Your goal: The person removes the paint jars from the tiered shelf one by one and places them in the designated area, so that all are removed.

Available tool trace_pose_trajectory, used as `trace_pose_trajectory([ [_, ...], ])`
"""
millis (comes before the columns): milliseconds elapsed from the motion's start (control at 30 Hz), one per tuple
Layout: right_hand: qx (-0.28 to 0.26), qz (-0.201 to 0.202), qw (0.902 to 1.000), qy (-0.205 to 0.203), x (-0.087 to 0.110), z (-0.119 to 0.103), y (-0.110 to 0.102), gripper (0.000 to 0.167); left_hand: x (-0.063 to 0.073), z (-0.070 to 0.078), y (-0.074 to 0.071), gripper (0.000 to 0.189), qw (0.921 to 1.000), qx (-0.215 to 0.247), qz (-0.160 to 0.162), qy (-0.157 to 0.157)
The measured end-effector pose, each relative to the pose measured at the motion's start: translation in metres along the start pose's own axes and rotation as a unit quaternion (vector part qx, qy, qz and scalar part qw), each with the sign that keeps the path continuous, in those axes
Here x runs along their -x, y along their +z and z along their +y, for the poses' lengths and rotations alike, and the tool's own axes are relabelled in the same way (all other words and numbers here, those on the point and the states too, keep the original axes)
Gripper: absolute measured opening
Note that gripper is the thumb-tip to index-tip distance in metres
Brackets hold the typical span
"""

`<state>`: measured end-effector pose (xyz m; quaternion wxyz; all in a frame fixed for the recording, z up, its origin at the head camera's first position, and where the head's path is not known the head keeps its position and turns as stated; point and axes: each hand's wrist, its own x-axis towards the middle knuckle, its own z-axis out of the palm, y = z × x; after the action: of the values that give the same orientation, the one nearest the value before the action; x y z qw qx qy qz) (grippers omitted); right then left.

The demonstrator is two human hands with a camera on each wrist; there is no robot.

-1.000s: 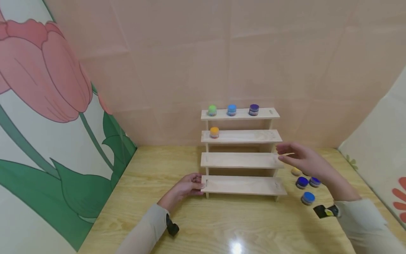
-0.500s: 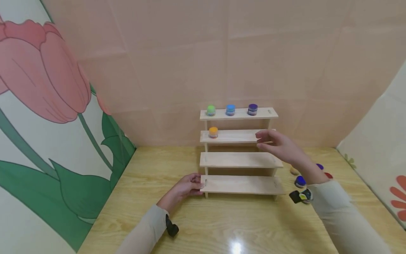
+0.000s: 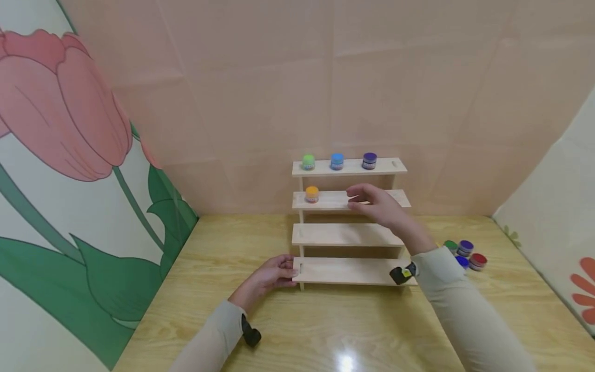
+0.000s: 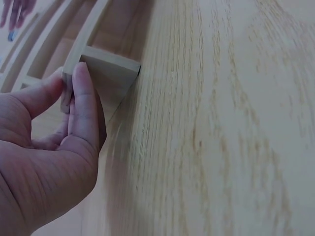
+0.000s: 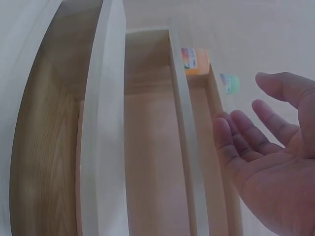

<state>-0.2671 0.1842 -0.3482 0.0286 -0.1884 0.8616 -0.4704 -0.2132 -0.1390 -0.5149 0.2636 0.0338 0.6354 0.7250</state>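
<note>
A stepped wooden shelf (image 3: 343, 270) of several tiers stands on the table. My left hand (image 3: 268, 275) pinches the left end of its lowest board, thumb on one side and fingers on the other, as the left wrist view also shows. Over the second board from the top hovers my right hand (image 3: 378, 205), thumb and fingers apart with nothing between them. To its left on that board sits a small orange-lidded jar (image 3: 312, 194). The top board bears a green jar (image 3: 308, 162), a light blue jar (image 3: 337, 161) and a dark purple jar (image 3: 369, 160).
Right of the shelf, partly behind my right sleeve (image 3: 441, 271), several more jars stand on the table: a red jar (image 3: 478, 261), a purple jar (image 3: 465, 248) and a green-lidded jar (image 3: 450, 246) among them. A pinkish cloth backdrop (image 3: 251, 103) hangs behind.
My right hand has moved left and up, from beside the shelf's right end to over the second board. The left hand keeps its grip on the lowest board; the jars have not moved.
</note>
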Motion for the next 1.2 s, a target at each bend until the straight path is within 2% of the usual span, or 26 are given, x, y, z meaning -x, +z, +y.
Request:
trace_pose_trajectory([
  [467,-0.042,-0.007,0.9991,0.0,-0.034,-0.01,0.025,0.045,-0.003,-0.001,-0.002,0.057,1.0,-0.001,0.001,-0.005],
  [767,-0.036,-0.008,0.9992,0.015,-0.053,-0.015,0.037,0.049,-0.003,-0.001,-0.002,0.056,1.0,0.001,0.002,-0.004],
  [1000,-0.046,0.0,0.9988,0.016,-0.064,-0.015,0.047,0.048,-0.002,-0.001,-0.001,0.057,1.0,-0.005,-0.008,-0.001],
  [1200,-0.053,-0.002,0.9986,0.009,-0.073,-0.014,0.058,0.048,-0.001,-0.002,-0.002,0.059,1.0,0.001,-0.005,-0.005],
])
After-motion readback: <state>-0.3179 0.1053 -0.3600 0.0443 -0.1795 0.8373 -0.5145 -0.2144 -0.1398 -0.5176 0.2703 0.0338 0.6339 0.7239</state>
